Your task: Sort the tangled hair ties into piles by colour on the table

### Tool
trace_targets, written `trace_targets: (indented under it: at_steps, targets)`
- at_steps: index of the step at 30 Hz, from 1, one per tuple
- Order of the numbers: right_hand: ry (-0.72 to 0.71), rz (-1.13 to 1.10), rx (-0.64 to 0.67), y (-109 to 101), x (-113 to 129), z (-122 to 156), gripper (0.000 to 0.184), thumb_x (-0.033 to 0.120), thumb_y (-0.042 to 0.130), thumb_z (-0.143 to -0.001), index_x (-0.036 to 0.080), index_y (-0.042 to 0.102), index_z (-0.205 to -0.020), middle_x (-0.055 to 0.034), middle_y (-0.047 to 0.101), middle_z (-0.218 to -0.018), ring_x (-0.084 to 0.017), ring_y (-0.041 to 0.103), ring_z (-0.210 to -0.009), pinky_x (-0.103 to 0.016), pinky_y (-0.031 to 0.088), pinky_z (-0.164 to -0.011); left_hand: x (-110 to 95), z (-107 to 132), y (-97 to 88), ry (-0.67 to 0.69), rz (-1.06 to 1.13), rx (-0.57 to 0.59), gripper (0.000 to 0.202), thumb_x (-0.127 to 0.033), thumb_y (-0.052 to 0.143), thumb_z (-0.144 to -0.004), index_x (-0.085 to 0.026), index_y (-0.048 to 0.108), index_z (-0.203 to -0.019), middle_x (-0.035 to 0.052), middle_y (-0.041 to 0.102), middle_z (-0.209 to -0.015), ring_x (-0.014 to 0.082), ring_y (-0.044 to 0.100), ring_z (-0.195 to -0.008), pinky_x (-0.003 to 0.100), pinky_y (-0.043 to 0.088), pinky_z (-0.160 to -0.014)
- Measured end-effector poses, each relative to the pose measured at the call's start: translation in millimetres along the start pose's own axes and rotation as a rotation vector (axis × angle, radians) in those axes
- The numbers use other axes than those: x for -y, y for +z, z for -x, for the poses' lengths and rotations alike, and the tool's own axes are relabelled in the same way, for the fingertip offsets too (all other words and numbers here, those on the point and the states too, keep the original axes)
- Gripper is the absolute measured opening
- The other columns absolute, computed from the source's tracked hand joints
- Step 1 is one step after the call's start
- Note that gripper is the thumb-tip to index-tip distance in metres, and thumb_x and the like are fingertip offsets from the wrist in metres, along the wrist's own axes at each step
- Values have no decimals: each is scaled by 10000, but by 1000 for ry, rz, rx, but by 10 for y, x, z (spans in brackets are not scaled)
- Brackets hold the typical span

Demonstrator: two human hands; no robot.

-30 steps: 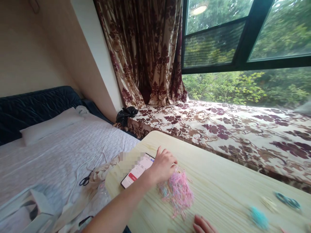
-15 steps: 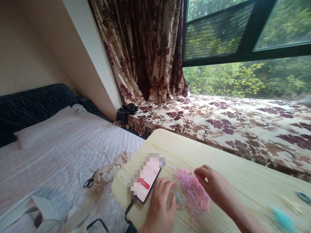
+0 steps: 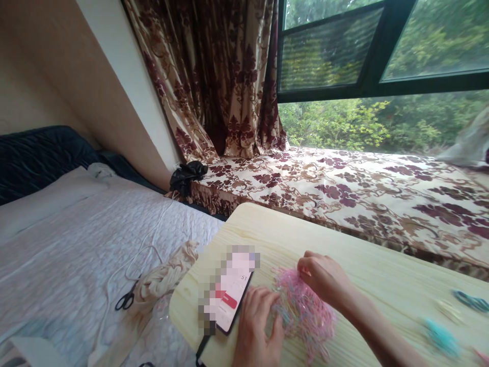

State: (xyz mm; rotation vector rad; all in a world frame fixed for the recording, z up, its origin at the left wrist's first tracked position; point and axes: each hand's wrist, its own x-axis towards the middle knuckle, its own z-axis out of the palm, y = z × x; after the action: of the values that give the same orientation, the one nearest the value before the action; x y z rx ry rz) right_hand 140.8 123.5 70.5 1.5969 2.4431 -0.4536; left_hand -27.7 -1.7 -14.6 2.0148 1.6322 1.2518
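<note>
A loose heap of thin elastic bands (image 3: 305, 311), mostly pink with some blue and yellow, lies on the pale wooden table (image 3: 267, 224). My left hand (image 3: 260, 321) rests at the heap's left edge, fingers stretched out and thumb apart. At the heap's upper right, my right hand (image 3: 323, 278) has its fingertips pinched together against the pink bands; whatever is between them is hidden. Beside my left hand lies a phone (image 3: 233, 290) with a lit, partly blurred screen. Smaller groups sit at the right: teal bands (image 3: 441, 336), pale yellow bands (image 3: 449, 310) and dark blue-green bands (image 3: 471, 300).
Left of the table is a bed (image 3: 95, 244) with a white cable, black-handled scissors (image 3: 125, 300) and a crumpled beige cloth (image 3: 168, 275). A window seat with a floral cover (image 3: 344, 188) runs behind the table. A black bag (image 3: 187, 176) lies at its corner.
The view has shifted slightly right. My right hand has moved left and down against the heap, its fingers drawn closer together. My left hand stays beside the heap.
</note>
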Motion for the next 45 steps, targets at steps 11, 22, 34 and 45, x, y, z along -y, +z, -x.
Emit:
trace_targets:
  at_steps: [11, 22, 34, 45]
  targets:
    - [12, -96, -130, 101, -214, 338, 238, 386, 607, -969, 190, 650, -1096, -47, 667, -1111, -163, 651, -936, -383, 552, -840, -129, -108, -97, -39, 60, 13, 404, -60, 512, -833, -238, 586, -1188, 85, 658, -1148, 242, 618, -1113, 454, 548, -967]
    - [5, -641, -511, 527, -281, 637, 287, 409, 470, -887, 216, 679, -845, -42, 725, -758, -172, 665, -637, -299, 554, -616, -159, -106, -20, -85, 106, -4, 354, -70, 494, -856, -214, 614, -1156, 96, 659, -1134, 242, 608, -1118, 460, 520, -1006]
    - [44, -776, -596, 594, -383, 1041, 264, 476, 606, -796, 245, 729, -833, -41, 752, -759, -184, 699, -636, -267, 578, -607, -150, -105, -29, -79, 105, 8, 327, -78, 505, -863, -227, 625, -1128, 80, 663, -1127, 232, 604, -1120, 446, 510, -1015]
    - [77, -574, -588, 902, -607, 1482, 215, 454, 598, -864, 297, 721, -945, -37, 733, -909, -167, 676, -667, -242, 555, -601, -130, -77, -22, -86, 93, 27, 290, -120, 501, -887, -217, 635, -1126, 91, 652, -1142, 239, 591, -1149, 471, 492, -1037]
